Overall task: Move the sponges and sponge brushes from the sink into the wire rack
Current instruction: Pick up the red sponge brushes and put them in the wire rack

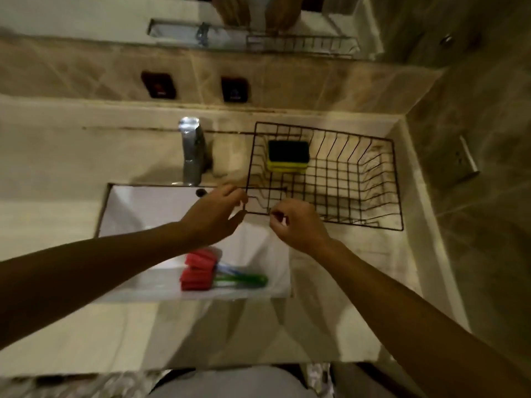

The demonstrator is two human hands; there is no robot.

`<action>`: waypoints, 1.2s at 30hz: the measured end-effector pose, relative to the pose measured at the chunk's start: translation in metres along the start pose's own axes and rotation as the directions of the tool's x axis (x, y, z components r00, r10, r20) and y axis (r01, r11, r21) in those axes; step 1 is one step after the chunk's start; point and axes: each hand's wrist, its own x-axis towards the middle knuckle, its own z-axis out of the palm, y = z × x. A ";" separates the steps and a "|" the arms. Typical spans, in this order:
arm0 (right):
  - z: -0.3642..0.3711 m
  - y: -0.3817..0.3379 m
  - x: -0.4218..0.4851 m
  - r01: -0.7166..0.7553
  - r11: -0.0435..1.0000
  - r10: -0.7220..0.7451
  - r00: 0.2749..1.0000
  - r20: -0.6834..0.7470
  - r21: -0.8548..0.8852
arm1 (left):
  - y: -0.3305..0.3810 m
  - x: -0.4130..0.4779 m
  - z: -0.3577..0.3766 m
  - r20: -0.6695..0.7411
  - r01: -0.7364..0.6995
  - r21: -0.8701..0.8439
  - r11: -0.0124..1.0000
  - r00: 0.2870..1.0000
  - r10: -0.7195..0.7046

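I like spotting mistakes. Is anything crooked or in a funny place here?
Yes, the wire rack sits askew on the counter, and its near left corner pokes out over the sink. Nothing looks spilled or broken.

Dim warm light. Beige marble-tile wall w/ two dark sockets; mirror above; pale stone desk; chrome tap.
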 end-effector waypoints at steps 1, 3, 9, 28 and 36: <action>0.016 -0.008 -0.009 -0.026 1.000 0.025 0.998 0.049 0.003 | -0.005 -0.018 0.003 0.058 0.052 -0.008 0.999 0.997 -0.051; 0.048 -0.019 -0.024 -0.106 0.994 0.102 0.982 0.156 0.012 | -0.015 -0.051 0.014 0.219 0.146 0.022 0.989 0.965 -0.148; 0.115 -0.025 -0.034 -0.275 0.959 0.268 0.830 0.488 -0.059 | -0.035 -0.107 0.055 0.494 0.183 0.056 0.981 0.849 -0.187; 0.232 0.004 0.007 -0.359 0.870 0.494 0.617 0.613 -0.339 | -0.075 -0.105 0.160 0.566 0.311 -0.047 0.949 0.791 -0.231; 0.209 -0.003 0.016 -0.190 0.897 0.392 0.761 0.517 -0.399 | -0.070 -0.101 0.156 0.622 0.186 0.130 0.974 0.749 -0.226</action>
